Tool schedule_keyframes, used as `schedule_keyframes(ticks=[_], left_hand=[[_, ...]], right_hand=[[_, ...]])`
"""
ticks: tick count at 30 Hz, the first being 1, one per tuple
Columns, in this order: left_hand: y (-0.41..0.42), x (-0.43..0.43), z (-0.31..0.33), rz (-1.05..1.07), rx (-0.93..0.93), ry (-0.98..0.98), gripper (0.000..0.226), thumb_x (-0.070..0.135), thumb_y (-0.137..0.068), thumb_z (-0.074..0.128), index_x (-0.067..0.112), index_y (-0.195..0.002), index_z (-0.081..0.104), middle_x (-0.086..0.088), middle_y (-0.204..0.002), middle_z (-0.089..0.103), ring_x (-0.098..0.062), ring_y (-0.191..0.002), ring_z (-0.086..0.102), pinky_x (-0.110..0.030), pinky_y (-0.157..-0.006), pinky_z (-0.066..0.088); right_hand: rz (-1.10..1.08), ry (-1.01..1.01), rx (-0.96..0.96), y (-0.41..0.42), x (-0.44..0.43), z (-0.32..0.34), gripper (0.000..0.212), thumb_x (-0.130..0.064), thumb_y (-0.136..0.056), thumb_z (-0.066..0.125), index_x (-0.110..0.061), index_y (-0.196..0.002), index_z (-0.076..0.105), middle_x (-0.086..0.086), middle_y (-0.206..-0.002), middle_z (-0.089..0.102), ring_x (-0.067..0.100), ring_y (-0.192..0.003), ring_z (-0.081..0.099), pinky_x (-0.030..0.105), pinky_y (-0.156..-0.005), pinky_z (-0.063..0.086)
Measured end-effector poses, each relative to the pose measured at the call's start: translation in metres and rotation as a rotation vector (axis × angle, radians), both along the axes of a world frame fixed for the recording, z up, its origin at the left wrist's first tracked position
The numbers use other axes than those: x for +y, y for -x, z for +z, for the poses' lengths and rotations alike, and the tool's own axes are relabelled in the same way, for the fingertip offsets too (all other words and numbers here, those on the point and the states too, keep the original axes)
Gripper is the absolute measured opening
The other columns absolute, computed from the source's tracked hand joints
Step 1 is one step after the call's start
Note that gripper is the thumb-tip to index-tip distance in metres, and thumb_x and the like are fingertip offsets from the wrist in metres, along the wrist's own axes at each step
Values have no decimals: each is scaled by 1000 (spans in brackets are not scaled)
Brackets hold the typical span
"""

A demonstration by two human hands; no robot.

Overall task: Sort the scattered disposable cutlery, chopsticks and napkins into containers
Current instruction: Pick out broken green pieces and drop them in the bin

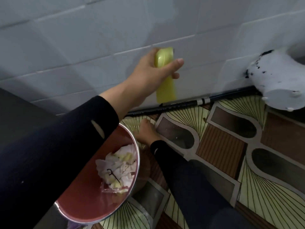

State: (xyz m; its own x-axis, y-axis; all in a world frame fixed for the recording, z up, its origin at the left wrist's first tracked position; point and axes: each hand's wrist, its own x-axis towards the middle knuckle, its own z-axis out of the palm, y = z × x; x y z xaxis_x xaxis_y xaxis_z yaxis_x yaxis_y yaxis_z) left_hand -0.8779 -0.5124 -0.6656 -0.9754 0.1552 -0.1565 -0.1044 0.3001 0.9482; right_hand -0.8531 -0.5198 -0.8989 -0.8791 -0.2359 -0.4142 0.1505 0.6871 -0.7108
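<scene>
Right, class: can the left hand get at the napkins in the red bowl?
Probably yes: the red bowl sits open just under that forearm and nothing covers the napkins. But the left hand grips a yellow object, so it is full.

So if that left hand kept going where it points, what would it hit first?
Probably the tiled wall: the left hand, gripping a yellow object, points at it with nothing visible between; depth is unclear.

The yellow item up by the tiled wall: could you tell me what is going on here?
A person's left hand grips a flat yellow item, raised before the tiled wall. Below, a red bowl holds crumpled napkins. The right hand is down on the patterned floor beside the bowl, fingers partly hidden.
</scene>
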Motion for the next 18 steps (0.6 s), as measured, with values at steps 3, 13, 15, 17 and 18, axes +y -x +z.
schedule_keyframes(ticks=[3,13,15,17,18], left_hand=[[0,-8,0,-2,-13,-6,45,27,-89,70,18,-128,51,-4,-108,68,-14,-90,72,-26,-69,59],[-4,-12,-6,22,-14,-29,47,25,-89,70,15,-130,49,-5,-108,66,-12,-85,72,-23,-62,57],[-5,-10,-6,5,-12,-19,48,24,-90,69,14,-131,48,-5,-108,66,-12,-84,72,-22,-63,57],[-5,-8,-6,0,-5,-19,47,24,-90,69,14,-131,48,-5,-108,66,-12,-84,72,-22,-64,58],[-5,-7,-6,3,-1,-19,47,23,-90,69,13,-131,48,-4,-107,66,-12,-85,72,-21,-64,58]], right_hand=[[97,-94,42,10,-18,-2,57,-27,-92,61,5,-132,37,24,-139,42,39,-126,45,43,-101,38],[7,-130,-27,4,-50,-5,32,-7,-98,40,2,-126,53,21,-132,55,37,-121,55,39,-96,45],[12,-104,-77,5,-49,-10,31,-7,-98,41,3,-122,58,22,-131,57,37,-120,56,38,-95,46],[51,-92,-87,4,-43,-13,30,-6,-98,41,5,-118,61,23,-129,58,37,-117,57,37,-92,48],[72,-91,-75,3,-39,-14,29,-5,-98,41,6,-116,62,24,-127,59,37,-116,58,37,-91,48]])
